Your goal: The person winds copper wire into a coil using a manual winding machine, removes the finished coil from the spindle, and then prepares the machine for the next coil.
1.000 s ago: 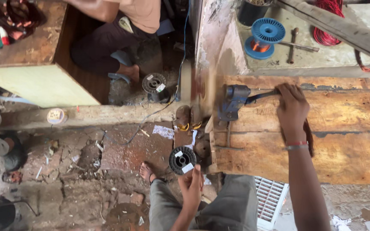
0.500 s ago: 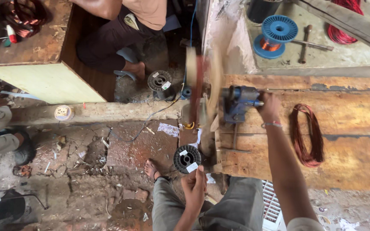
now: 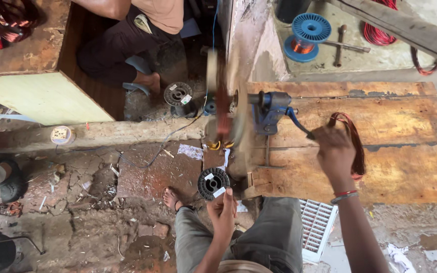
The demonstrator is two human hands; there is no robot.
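Fingers of the right hand (image 3: pixel 334 151) were wrapped tight round the crank handle of a blue hand-cranked winding machine (image 3: pixel 269 112) bolted to a worn wooden bench (image 3: pixel 405 167). Just beyond that hand, touching the bench, lay a loose coil of reddish copper wire (image 3: pixel 356 146). To the left of the machine a spinning wooden former with copper windings (image 3: pixel 224 108) showed only as a blur.

Lower down, near the knees, the left hand (image 3: pixel 223 212) was pinched shut, though what it gripped was too fine to make out. Just ahead of it a black spool (image 3: pixel 212 182) sat on the dirt floor. A second dark spool (image 3: pixel 178 95) stood farther off, near the bare foot of another person (image 3: pixel 147 81) seated across the way. Well beyond the right hand, a blue plastic reel of copper wire (image 3: pixel 307 31) rested on a grey ledge beside a metal tool (image 3: pixel 341 45).
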